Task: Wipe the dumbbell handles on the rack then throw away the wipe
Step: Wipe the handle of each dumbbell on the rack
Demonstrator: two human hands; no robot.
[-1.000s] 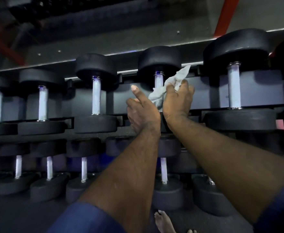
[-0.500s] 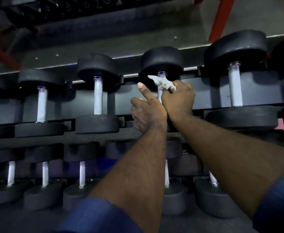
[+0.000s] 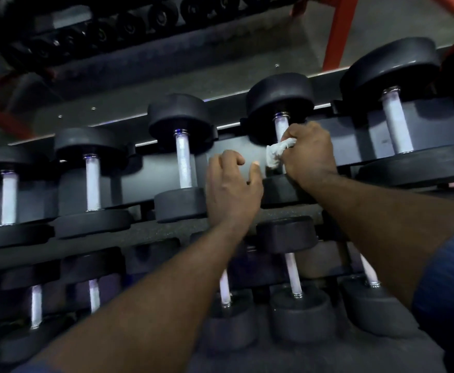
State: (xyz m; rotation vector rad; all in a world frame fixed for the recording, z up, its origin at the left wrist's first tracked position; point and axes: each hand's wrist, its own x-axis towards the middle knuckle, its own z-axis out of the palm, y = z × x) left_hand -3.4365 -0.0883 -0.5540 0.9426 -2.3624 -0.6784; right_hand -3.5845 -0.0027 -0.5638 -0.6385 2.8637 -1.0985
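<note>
**Upper tier of a dumbbell rack [image 3: 166,227], seen from above.** The right hand [image 3: 310,154] closes its grip on a crumpled white wipe [image 3: 277,153], fingers curled round it, and holds it against the left side of a pale knurled handle [image 3: 281,127]. The wipe sits at mid-handle, and the bare upper part of the handle shows above it. The left hand [image 3: 231,189] lies just left of the handle and slightly below it. Its grip is loose, with fingers half curled and thumb apart, and it holds nothing; whether it touches the rack cannot be told. Further left of the handle stands a neighbouring dumbbell [image 3: 184,162], and to the right a larger dumbbell [image 3: 396,125]. Below the handle runs a lower tier of dumbbells [image 3: 293,270]. Above and to the right of the handle stands a red frame [image 3: 339,30]. A blue sleeve [image 3: 446,292] covers the right upper arm.
</note>
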